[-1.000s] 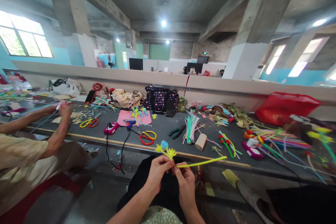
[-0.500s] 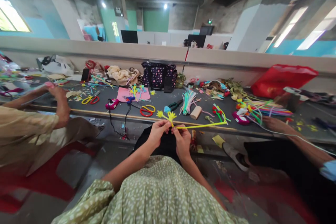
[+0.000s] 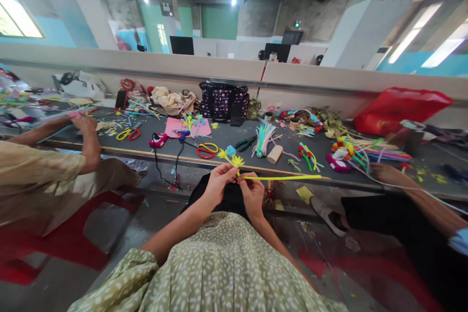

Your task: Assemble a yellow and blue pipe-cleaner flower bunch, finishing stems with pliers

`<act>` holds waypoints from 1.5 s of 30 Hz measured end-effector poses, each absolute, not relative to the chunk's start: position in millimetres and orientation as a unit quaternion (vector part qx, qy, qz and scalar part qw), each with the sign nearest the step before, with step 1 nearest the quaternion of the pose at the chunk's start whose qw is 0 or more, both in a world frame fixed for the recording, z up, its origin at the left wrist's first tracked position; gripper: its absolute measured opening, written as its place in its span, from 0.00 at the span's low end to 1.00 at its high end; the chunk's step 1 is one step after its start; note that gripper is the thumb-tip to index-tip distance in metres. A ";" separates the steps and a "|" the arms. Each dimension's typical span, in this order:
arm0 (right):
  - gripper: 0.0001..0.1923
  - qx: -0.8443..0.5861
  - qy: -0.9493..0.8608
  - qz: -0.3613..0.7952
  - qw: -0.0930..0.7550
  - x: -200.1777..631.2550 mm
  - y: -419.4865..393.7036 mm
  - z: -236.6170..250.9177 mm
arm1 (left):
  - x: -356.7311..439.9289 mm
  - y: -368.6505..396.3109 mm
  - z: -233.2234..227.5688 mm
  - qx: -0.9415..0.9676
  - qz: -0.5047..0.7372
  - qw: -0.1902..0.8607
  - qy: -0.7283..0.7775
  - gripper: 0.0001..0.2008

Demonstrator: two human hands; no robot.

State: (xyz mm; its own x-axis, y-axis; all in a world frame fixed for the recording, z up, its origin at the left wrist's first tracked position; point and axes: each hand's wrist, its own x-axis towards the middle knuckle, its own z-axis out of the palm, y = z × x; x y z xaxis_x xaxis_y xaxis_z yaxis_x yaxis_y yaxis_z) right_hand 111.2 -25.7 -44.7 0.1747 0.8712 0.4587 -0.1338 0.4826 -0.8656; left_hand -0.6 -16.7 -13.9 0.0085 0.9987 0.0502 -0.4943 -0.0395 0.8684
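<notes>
Over the table's front edge, my left hand (image 3: 220, 184) is closed in a pinch on the stem of a yellow pipe-cleaner flower (image 3: 237, 161). A second yellow bloom and a small blue one show just above the fingers. My right hand (image 3: 252, 194) pinches a long yellow pipe cleaner (image 3: 288, 177) close to the flower stem, and its free length points right. The two hands' fingertips almost meet, so the join between stem and pipe cleaner is hidden.
Beyond my hands lie red-and-yellow scissors (image 3: 207, 150), dark pliers (image 3: 244, 144), a bundle of pipe cleaners (image 3: 263, 139) and a wooden block (image 3: 274, 154). A pink glue gun (image 3: 158, 140) sits left. Co-workers' arms reach in at left (image 3: 89, 144) and right (image 3: 398, 178).
The yellow pipe cleaner's far end was bent upward before; now it lies straight out to the right. Both hands keep their pinch in nearly the same place.
</notes>
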 end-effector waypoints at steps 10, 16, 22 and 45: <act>0.05 -0.351 -0.520 0.444 0.639 110.1 -27.4 -55.3 | -6.7 -17.4 -22.6 0.386 0.638 0.580 0.328 0.11; 0.06 -0.357 -0.535 0.419 0.642 108.0 -31.0 -53.8 | -8.2 -18.9 -26.4 0.392 0.645 0.571 0.322 0.12; 0.03 -0.350 -0.559 0.379 0.650 108.5 -31.7 -63.4 | -17.6 -22.1 -26.8 0.412 0.650 0.538 0.345 0.14; 0.07 -0.357 -0.569 0.404 0.621 110.5 -33.0 -107.9 | -32.3 -35.7 -34.7 0.555 0.602 0.483 0.312 0.13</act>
State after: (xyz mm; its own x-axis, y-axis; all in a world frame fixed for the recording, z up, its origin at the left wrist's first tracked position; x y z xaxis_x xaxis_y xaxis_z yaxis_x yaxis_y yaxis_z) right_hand 110.5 -33.0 -107.9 0.0261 0.9075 0.4192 -0.0957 0.4196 -0.9026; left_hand -32.3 -35.7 -34.7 0.0820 0.9265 0.3671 -0.2345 -0.3401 0.9107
